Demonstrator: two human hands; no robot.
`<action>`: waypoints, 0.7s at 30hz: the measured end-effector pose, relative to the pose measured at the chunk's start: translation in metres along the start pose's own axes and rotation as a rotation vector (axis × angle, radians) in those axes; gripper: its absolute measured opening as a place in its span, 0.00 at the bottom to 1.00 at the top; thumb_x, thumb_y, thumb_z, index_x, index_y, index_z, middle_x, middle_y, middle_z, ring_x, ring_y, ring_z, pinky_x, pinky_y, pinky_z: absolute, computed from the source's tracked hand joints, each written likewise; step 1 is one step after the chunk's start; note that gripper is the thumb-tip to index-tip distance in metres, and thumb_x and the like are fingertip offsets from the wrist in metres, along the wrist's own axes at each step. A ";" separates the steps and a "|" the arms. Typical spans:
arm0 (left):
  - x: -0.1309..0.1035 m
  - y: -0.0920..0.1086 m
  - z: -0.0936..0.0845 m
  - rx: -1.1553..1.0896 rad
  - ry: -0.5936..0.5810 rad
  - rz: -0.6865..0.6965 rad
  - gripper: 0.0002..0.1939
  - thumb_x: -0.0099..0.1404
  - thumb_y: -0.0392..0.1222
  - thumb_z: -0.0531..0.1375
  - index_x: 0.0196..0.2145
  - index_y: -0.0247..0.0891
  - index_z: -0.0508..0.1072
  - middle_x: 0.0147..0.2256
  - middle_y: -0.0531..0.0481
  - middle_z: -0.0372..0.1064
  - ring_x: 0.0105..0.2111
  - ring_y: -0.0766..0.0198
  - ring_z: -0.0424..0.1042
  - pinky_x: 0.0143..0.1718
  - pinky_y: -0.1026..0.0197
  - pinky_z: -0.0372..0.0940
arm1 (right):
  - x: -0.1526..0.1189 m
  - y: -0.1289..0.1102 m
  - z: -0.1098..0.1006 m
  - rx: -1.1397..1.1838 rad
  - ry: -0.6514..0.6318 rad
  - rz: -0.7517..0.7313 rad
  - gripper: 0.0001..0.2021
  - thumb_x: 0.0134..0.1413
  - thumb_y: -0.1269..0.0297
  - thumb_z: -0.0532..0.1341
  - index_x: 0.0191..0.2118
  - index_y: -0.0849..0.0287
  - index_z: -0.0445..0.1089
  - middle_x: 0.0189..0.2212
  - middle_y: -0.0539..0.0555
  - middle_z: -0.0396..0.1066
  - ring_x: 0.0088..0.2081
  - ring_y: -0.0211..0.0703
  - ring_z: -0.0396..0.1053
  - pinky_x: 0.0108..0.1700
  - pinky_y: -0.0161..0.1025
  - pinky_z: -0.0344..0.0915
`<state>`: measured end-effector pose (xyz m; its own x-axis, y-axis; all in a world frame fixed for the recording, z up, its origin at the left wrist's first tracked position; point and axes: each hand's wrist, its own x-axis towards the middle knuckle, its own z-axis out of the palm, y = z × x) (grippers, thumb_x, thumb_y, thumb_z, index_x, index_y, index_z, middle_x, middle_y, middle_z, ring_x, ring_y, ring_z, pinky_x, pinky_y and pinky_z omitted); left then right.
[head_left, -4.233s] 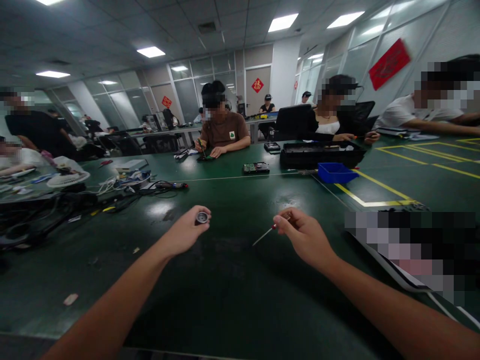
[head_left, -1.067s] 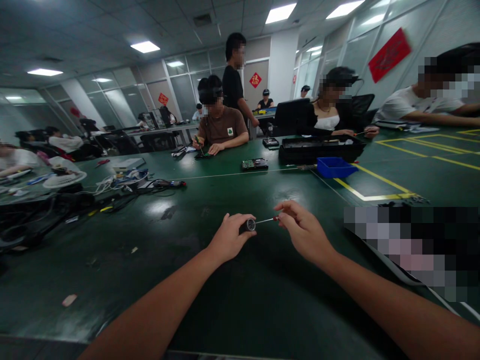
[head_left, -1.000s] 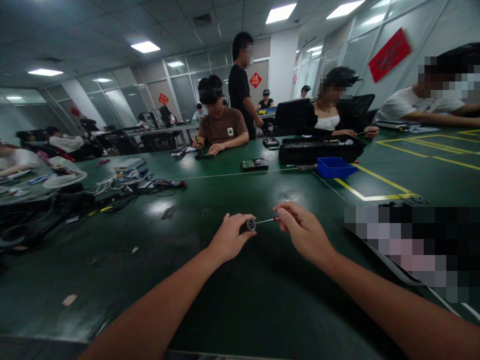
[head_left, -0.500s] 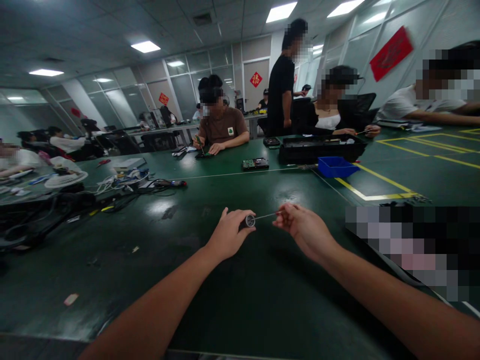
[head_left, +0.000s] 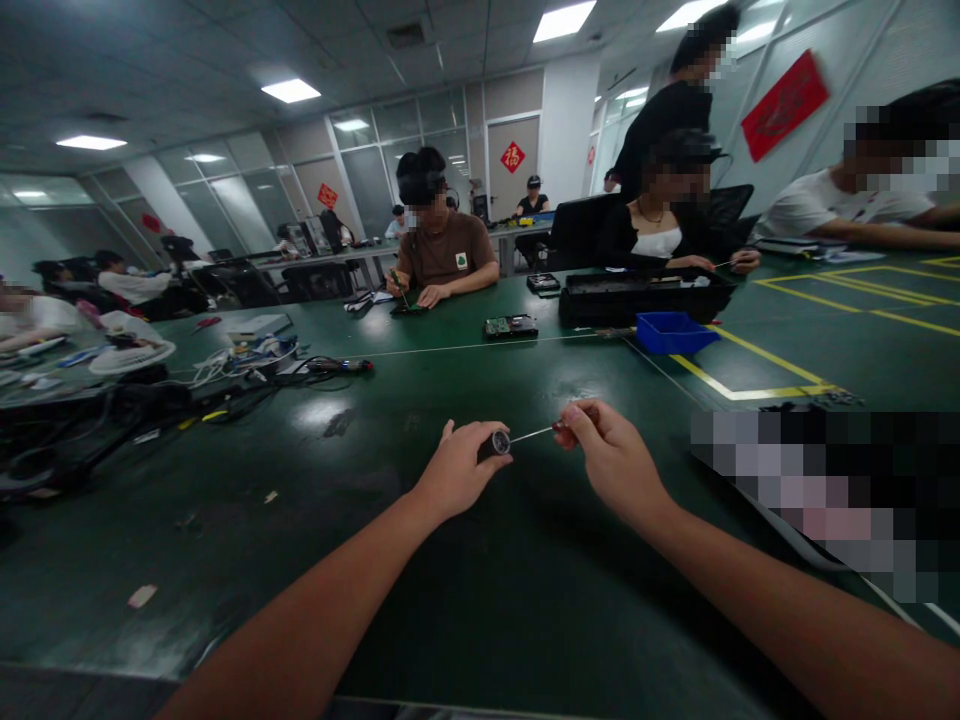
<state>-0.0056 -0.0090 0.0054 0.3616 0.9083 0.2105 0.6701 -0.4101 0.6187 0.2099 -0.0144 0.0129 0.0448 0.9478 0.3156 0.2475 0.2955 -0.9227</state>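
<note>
Over the glossy green tabletop [head_left: 420, 395], left hand [head_left: 454, 475] is now sitting nearer right hand [head_left: 615, 455] than in the earliest frame. Left hand is gripping a dark cylinder [head_left: 500, 442] between thumb and fingers, pale-rimmed round end showing at the fingertips. Right hand is pinching a thin screwdriver [head_left: 534, 433] near its red part, straight metal shaft pointing at the cylinder; tip contact unclear.

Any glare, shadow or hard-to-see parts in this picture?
Head view: a pale glare patch on the green table, left of the left hand; head view: a dark shadow below the right forearm; head view: coarse pixel blocks at right, and the tip of the thin rod is too small to make out.
</note>
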 end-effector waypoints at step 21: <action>0.000 0.006 -0.004 0.023 0.029 0.006 0.14 0.67 0.40 0.61 0.50 0.47 0.71 0.48 0.50 0.71 0.51 0.55 0.68 0.66 0.34 0.44 | -0.003 -0.001 0.005 0.156 -0.009 -0.006 0.12 0.62 0.52 0.57 0.36 0.56 0.68 0.29 0.53 0.73 0.32 0.44 0.72 0.38 0.44 0.70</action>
<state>-0.0044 -0.0109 0.0123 0.3471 0.9076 0.2362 0.6827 -0.4172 0.5999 0.2046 -0.0171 0.0117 0.0353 0.9469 0.3196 0.0943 0.3153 -0.9443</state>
